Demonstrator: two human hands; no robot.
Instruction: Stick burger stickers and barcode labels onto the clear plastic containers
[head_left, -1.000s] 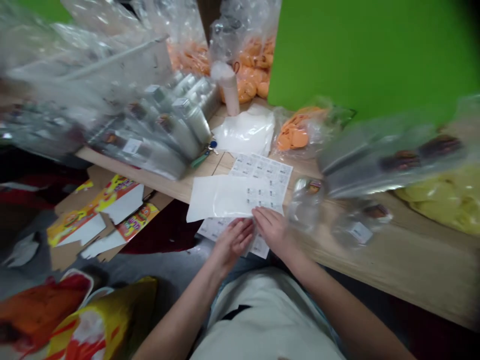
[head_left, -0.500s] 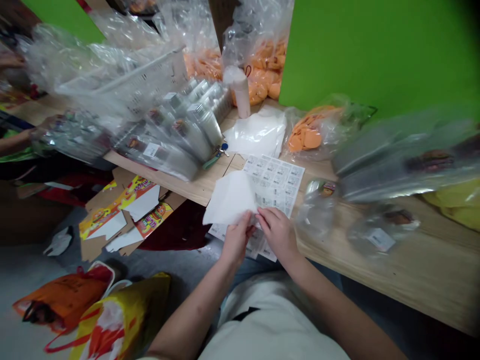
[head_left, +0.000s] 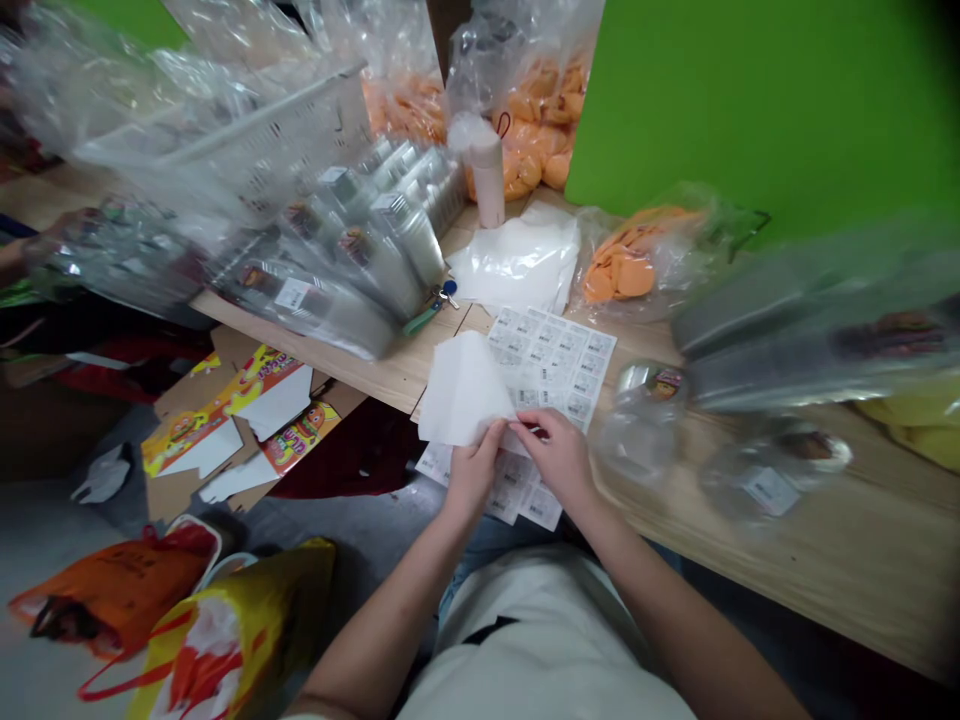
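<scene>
A white sheet of paper point(head_left: 465, 390) is lifted and curled above the bench. My left hand point(head_left: 476, 470) grips its near edge between thumb and fingers. Right beside it, my right hand point(head_left: 555, 455) pinches the sheet's near right corner, fingertips almost meeting the left ones. Under the paper lie sheets of barcode labels point(head_left: 574, 365), spread over the bench edge. Just right of my right hand sits a clear round plastic container point(head_left: 641, 420) with a picture label. Another clear container point(head_left: 776, 480) with a white sticker lies farther right.
White sheets point(head_left: 517, 258) lie behind, by a capped bottle point(head_left: 489, 180). Keys point(head_left: 446, 292) rest near stacked clear packages point(head_left: 360, 260) and a white basket point(head_left: 262, 150). A bag of orange pieces point(head_left: 630, 260) and long stacks of containers point(head_left: 817, 330) stand right. A co-worker's hand shows far left.
The white sheet's raised part has swung slightly and stands more upright. Both hands keep their hold near the same edge. The whole view has shifted a little.
</scene>
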